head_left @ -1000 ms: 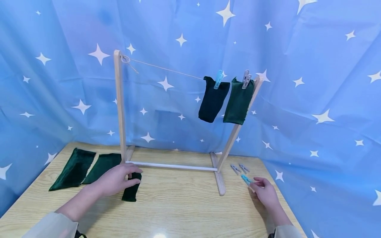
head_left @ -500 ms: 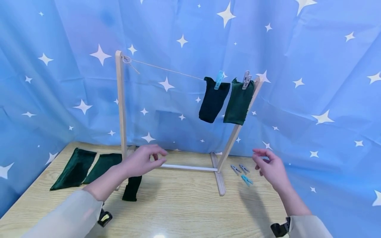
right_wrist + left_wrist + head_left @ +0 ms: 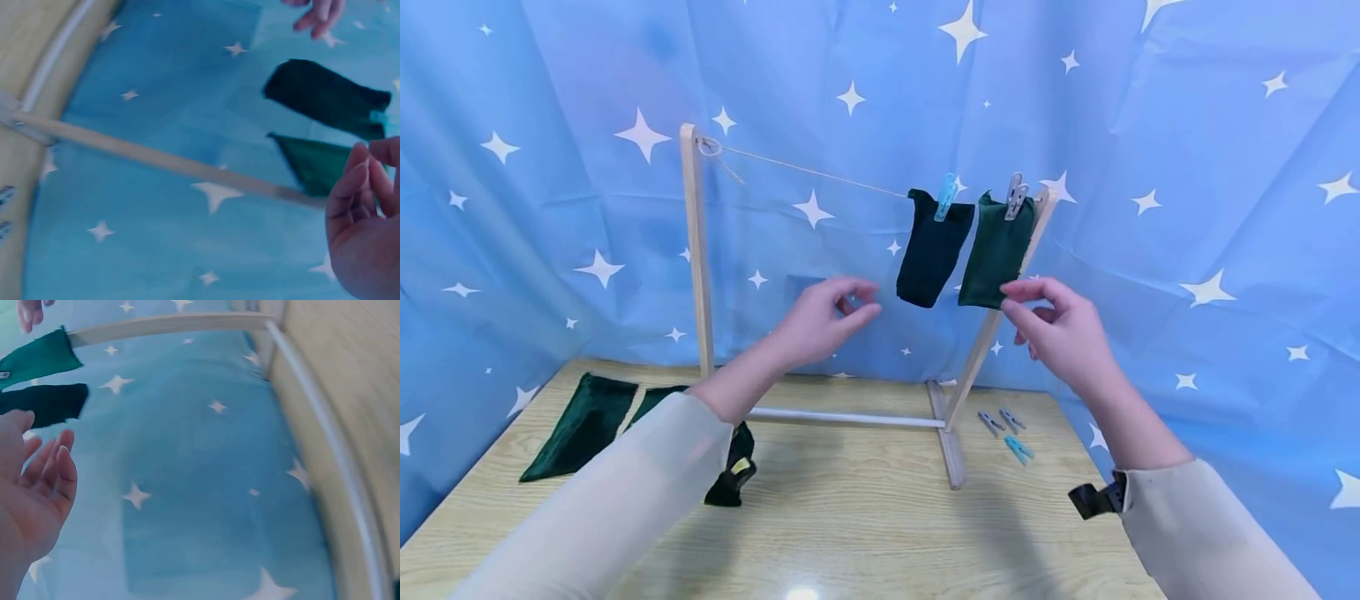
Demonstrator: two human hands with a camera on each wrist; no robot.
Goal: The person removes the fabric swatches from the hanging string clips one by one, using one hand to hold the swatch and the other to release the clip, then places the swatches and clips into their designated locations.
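Observation:
Both hands are raised with nothing held and their fingers loosely bent. My left hand [image 3: 820,321] is left of a dark green cloth [image 3: 934,258] that hangs from the string [image 3: 812,171] under a light-blue clothespin [image 3: 947,198]. My right hand [image 3: 1063,333] has its fingertips near the lower edge of a second green cloth [image 3: 995,254], hung by a grey clothespin [image 3: 1016,198] beside the right post. In the right wrist view, that hand overlaps the second cloth [image 3: 312,164]. A small dark cloth [image 3: 722,492] lies on the table, partly hidden by the left wrist camera.
A wooden frame [image 3: 696,250] with a white bottom bar [image 3: 850,417] carries the string. Two grey clothespins [image 3: 990,423] and a blue clothespin [image 3: 1018,450] lie right of its foot. Green cloths [image 3: 583,425] lie at the table's left, one partly behind the left sleeve. A starry curtain [image 3: 1187,167] stands behind.
The right hand has let go of the blue clothespin on the table and risen toward the hanging cloths. The left hand has left the small cloth and moved up and right.

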